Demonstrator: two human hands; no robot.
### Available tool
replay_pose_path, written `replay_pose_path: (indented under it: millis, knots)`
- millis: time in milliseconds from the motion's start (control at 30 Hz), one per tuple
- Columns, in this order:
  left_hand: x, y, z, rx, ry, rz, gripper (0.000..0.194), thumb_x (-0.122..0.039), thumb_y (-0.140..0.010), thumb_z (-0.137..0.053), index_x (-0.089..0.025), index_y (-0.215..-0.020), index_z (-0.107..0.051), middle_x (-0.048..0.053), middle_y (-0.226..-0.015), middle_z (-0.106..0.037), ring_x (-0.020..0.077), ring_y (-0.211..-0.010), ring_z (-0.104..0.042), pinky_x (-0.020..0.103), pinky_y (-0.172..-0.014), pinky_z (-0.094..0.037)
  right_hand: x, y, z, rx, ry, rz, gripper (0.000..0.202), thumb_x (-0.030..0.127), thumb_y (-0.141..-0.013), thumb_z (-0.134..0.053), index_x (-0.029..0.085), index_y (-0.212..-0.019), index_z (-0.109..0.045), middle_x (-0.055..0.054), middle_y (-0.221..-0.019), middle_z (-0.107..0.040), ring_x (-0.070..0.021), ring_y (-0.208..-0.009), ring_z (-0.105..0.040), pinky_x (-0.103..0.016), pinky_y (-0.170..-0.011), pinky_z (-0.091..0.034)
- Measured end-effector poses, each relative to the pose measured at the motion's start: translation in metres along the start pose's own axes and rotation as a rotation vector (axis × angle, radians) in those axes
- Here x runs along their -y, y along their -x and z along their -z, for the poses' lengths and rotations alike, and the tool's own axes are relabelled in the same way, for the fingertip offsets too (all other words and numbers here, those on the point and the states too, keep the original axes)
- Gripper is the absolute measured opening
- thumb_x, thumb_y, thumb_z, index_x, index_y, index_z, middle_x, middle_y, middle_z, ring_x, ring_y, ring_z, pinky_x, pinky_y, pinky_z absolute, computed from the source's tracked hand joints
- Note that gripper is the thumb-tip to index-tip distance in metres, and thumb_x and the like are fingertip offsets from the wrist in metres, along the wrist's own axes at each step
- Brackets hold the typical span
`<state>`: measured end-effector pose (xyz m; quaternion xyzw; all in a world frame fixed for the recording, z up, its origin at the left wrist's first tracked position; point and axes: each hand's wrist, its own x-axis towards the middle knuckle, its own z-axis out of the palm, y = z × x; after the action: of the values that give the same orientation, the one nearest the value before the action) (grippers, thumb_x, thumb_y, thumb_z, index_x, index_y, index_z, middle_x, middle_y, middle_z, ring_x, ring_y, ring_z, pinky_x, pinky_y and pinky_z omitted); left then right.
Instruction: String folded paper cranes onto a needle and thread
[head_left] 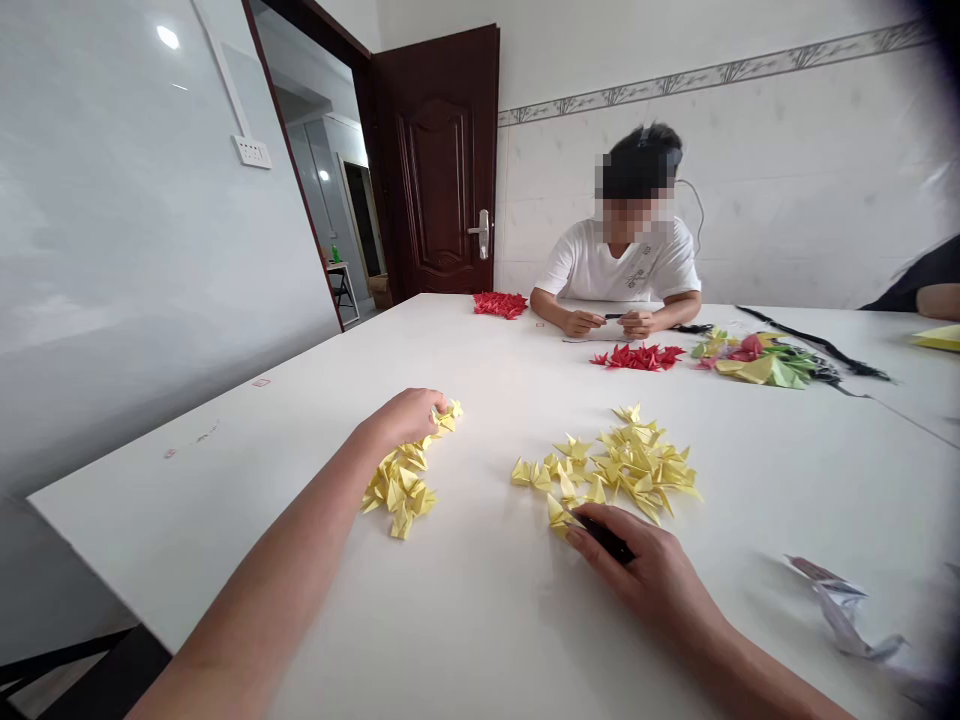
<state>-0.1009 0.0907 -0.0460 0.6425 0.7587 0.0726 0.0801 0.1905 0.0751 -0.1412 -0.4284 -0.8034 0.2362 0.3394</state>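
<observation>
My left hand (411, 412) reaches over the far end of a smaller pile of yellow folded-paper cranes (401, 487). Its fingers curl down among the cranes, and whatever they pinch is hidden. My right hand (649, 560) is closed around a slim black tool (609, 536), whose exact kind I cannot make out. The tool's front end and my fingertips are at a single yellow paper crane (557, 514), at the near edge of the larger yellow pile (641, 465).
Across the white table (480, 600) a person in a white shirt (626, 262) holds a small dark item. Red folded pieces (639, 357) lie before them, another red heap (500, 304) beside. Mixed coloured paper with black cords (765, 362) lies right; crumpled paper (847, 610) lies nearer.
</observation>
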Motion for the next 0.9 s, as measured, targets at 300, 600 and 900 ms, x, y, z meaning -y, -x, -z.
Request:
replay_pose_path:
  millis: [300, 600, 900]
  knots:
    - [0.008, -0.004, 0.001, 0.019, -0.056, 0.036, 0.031, -0.026, -0.063, -0.059, -0.022, -0.093, -0.063, 0.003, -0.091, -0.064, 0.017, -0.071, -0.059, 0.021, -0.053, -0.039, -0.001, -0.001, 0.0, 0.023, 0.012, 0.008, 0.032, 0.047, -0.083, -0.047, 0.023, -0.088, -0.066, -0.004, -0.082, -0.071, -0.0185, -0.067, -0.063, -0.024, -0.051, -0.045]
    - [0.002, 0.001, 0.009, 0.051, -0.03, 0.005, 0.042, -0.015, -0.062, -0.05, -0.025, -0.101, -0.062, -0.001, -0.085, -0.063, 0.0136, -0.066, -0.057, 0.019, -0.049, -0.036, -0.002, -0.002, 0.002, 0.059, 0.033, 0.024, 0.031, 0.046, -0.083, -0.048, 0.022, -0.09, -0.067, -0.004, -0.081, -0.071, -0.0186, -0.066, -0.062, -0.024, -0.05, -0.045]
    - [0.009, -0.005, -0.001, 0.045, 0.005, 0.017, 0.038, -0.015, -0.06, -0.053, -0.024, -0.096, -0.064, 0.001, -0.089, -0.063, 0.0132, -0.061, -0.055, 0.019, -0.047, -0.035, 0.001, -0.002, 0.004, 0.09, 0.042, 0.005, 0.03, 0.045, -0.084, -0.047, 0.022, -0.091, -0.065, -0.005, -0.086, -0.07, -0.0192, -0.071, -0.062, -0.025, -0.054, -0.046]
